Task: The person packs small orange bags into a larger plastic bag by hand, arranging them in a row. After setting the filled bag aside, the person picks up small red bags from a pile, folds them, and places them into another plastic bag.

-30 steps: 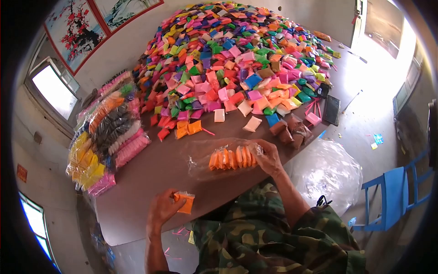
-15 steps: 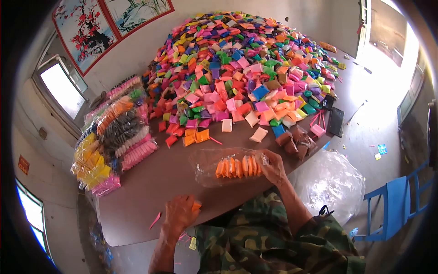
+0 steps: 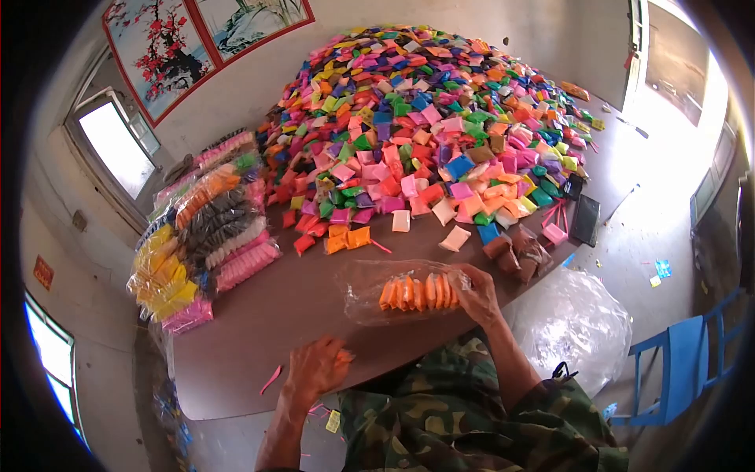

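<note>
My right hand point(image 3: 476, 297) grips the right end of a clear plastic bag point(image 3: 358, 295). In the bag, a row of small orange packets point(image 3: 417, 292) stands side by side above the brown table point(image 3: 228, 346). Near the front edge, my left hand point(image 3: 316, 368) is closed around an orange packet point(image 3: 344, 358), most of it hidden by the fingers. A pink twist tie point(image 3: 271, 380) lies on the table just left of that hand. Beyond the bag are a few loose orange packets point(image 3: 347, 237).
A huge heap of colourful packets point(image 3: 425, 118) covers the far table. Filled clear bags point(image 3: 228, 220) are stacked at the left. Brown packets point(image 3: 515, 250) and a black phone-like object point(image 3: 585, 220) lie at the right. A big clear plastic bag point(image 3: 578, 326) and a blue chair point(image 3: 680, 370) stand beyond the edge.
The view has shifted slightly, so the table's things sit a little further right and lower. Both hands keep their holds, and less of the orange packet shows in my left hand.
</note>
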